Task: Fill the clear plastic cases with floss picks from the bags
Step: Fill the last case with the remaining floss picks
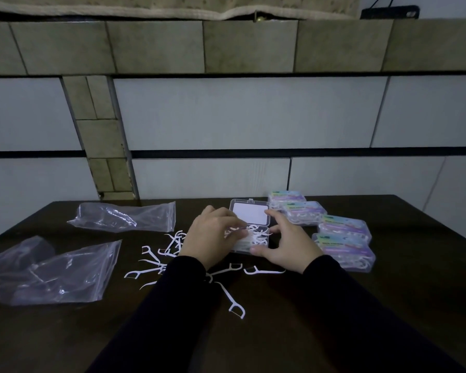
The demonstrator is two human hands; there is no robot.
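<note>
Just one view here, a wide-angle head cam looking forward and down across the dark surface [334,305] toward the tiled wall [226,114] right behind it. It sits close, with both sleeves running in from the bottom edge. The wide lens bows the straight lines near the edges.

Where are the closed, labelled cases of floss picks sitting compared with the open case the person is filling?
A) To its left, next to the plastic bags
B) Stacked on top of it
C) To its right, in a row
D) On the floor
C: four closed cases with coloured labels lie in a row on the table to the right of the open case, while the plastic bags lie on the left.
</note>
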